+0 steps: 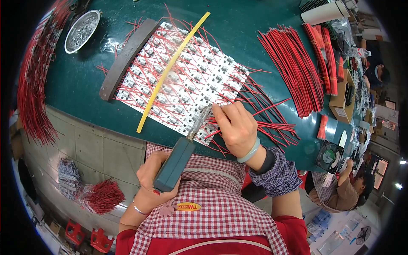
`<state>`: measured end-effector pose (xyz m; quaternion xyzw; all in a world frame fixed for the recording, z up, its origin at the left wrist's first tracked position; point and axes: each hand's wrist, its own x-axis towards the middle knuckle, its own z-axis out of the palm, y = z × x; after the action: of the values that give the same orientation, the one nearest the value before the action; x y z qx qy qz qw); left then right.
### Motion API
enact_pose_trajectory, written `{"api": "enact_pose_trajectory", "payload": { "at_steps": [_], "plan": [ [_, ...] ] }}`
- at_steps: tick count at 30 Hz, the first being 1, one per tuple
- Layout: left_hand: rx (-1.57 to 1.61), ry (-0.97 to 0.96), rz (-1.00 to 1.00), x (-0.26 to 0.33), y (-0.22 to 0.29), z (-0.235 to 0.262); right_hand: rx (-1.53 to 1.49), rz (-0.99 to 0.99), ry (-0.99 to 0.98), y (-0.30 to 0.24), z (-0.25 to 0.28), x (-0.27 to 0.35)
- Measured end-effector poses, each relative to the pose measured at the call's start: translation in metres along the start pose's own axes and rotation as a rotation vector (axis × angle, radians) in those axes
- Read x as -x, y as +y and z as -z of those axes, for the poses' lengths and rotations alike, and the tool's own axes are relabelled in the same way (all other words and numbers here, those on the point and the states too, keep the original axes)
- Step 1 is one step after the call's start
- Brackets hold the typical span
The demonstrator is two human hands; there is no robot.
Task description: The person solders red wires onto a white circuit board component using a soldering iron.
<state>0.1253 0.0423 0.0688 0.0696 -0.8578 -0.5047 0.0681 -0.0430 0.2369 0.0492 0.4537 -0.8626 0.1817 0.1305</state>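
So the left hand (151,180) is wrapped tight around the teal handle of a soldering iron (174,163), lower middle of the frame. Its long axis runs up and to the right, with the tip sitting right at the near edge of the white circuit panel (182,74). The right hand (236,125) is closest to that spot, pinching a red wire (272,105) down by the tip (exact joint is hidden). Dark green tabletop (255,25) underneath.
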Motion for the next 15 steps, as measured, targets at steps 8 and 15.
{"api": "enact_pose_trajectory", "payload": {
  "at_steps": [8,15],
  "plan": [
    [-0.061,0.076,-0.079,0.002,0.001,0.006,0.001,0.010,-0.007,-0.001,0.000,-0.001],
    [-0.049,0.126,-0.109,0.009,-0.001,0.008,-0.052,0.008,0.049,0.004,0.000,-0.001]
  ]
}}
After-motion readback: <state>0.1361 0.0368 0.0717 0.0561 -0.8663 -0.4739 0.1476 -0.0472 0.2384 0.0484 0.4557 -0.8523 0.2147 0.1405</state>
